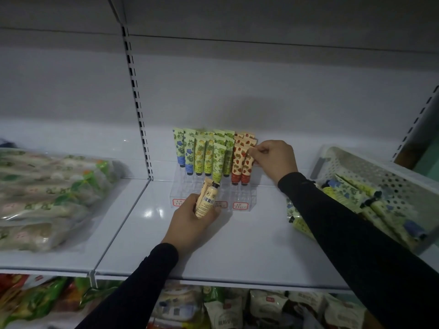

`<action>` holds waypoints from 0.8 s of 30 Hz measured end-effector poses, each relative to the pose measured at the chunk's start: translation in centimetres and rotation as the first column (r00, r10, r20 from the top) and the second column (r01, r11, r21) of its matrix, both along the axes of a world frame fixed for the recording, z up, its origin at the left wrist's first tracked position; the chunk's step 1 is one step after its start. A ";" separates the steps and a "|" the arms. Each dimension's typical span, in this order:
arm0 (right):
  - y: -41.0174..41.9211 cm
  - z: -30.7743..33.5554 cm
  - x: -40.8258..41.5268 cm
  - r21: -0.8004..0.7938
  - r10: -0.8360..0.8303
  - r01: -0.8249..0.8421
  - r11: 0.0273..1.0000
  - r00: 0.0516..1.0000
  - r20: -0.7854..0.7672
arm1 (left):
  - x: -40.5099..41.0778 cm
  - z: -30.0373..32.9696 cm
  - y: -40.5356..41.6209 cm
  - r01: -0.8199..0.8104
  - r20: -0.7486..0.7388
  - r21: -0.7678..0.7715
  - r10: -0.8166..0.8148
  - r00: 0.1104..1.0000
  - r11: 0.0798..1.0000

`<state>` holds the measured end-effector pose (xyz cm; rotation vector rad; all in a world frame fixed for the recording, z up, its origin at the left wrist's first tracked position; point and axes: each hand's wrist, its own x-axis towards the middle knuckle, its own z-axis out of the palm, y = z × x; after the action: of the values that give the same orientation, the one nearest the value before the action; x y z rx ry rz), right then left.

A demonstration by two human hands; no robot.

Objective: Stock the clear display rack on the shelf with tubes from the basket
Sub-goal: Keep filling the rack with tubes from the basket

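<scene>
A clear display rack (247, 194) stands on the white shelf (249, 245), filled with upright tubes: blue-flower ones at left, yellow and green in the middle, strawberry ones at right. My left hand (190, 222) grips a cream-yellow tube (207, 198), barcode side up, cap pointing toward the rack's front. My right hand (275, 160) pinches the top of the front right strawberry tube (247, 166) standing in the rack. A white perforated basket (380, 172) sits tilted at the right, with several more tubes inside.
Clear bags of packaged goods (47, 198) lie on the shelf section to the left, beyond a slotted upright (140, 115). Snack packets (237, 307) fill the shelf below. Bare shelf surface lies in front of the rack.
</scene>
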<state>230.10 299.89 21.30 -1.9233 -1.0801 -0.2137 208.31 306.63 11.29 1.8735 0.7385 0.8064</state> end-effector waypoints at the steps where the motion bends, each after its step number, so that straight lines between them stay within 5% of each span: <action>1: 0.0 0.0 0.0 -0.004 0.003 -0.003 1.000 1.000 0.000 | 0.0 0.0 0.0 0.001 0.001 0.001 -0.001 1.000 1.000; 11: -0.3 -0.7 0.6 0.056 0.071 -0.064 0.996 0.987 -0.144 | -0.1 0.1 -0.1 0.006 -0.010 0.014 -0.006 1.000 1.000; 21: -3.4 -0.8 -1.7 0.122 -0.034 0.044 0.992 0.996 -0.084 | -0.2 0.3 -0.3 0.013 0.013 0.013 -0.013 1.000 1.000; 24: -4.5 -1.1 -5.7 -0.074 0.109 -0.129 0.989 0.968 -0.226 | -0.3 0.5 -0.5 0.024 0.003 0.059 -0.024 1.000 0.998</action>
<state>224.40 295.35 20.20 -1.9004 -1.0652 0.1156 207.99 306.16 11.83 1.9297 0.6954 0.8237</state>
